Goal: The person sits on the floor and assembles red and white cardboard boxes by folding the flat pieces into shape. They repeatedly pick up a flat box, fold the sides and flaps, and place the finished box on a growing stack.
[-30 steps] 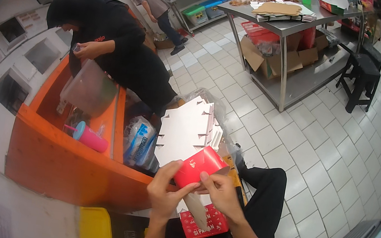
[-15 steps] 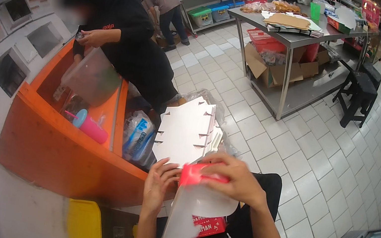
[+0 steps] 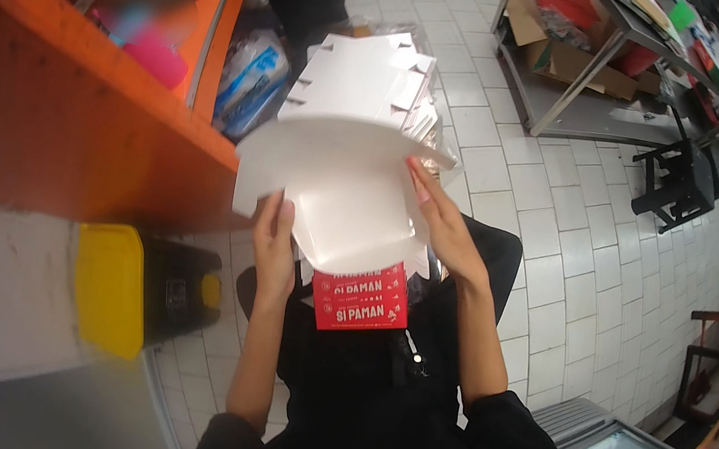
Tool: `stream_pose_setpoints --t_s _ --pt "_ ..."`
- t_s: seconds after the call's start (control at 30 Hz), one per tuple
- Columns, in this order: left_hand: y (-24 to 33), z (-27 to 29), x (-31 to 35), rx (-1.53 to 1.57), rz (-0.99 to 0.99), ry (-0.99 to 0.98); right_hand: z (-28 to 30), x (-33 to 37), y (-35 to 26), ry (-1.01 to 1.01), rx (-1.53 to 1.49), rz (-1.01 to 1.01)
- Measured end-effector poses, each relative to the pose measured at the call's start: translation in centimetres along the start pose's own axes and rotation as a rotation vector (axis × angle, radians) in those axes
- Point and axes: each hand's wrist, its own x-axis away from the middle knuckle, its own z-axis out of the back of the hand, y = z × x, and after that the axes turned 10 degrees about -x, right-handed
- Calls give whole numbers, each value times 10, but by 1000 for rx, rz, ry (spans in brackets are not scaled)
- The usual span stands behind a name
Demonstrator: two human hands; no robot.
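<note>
At the left edge of the white carton (image 3: 351,171), the left fingers (image 3: 269,214) clamp its thin, smooth card; along its right side the right fingers (image 3: 431,194) lie straight, and I cannot tell whether they pinch. The carton opens between them, shallow, with a broad curved flap. On its near side shows a red box (image 3: 360,306), upper edge covered. Beyond the carton, notched white blanks (image 3: 359,82) stack, partly hidden. Left of it stands a scuffed orange desk (image 3: 84,107); rightward, tiled floor (image 3: 566,269) stretches wide.
</note>
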Motion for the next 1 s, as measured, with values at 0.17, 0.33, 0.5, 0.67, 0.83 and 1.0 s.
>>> stream_pose_setpoints --t_s 0.17,0.33,0.5,0.67,0.83,1.0 --pt "-8 27 -20 -56 -226 -306 -13 -31 13 49 -87 -256" --pt "-17 54 -31 -347 -186 -477 13 -26 29 -286 -154 -245" --pt "-36 46 -26 -180 -229 -434 7 -19 31 -301 -138 -242" --pt "-69 38 -12 69 66 -352 18 -3 79 -186 -148 -416" --pt "-130 38 -8 133 354 -338 12 13 119 -182 -60 -488" --pt "-157 36 -6 -112 445 -399 18 20 145 -173 -18 -595"
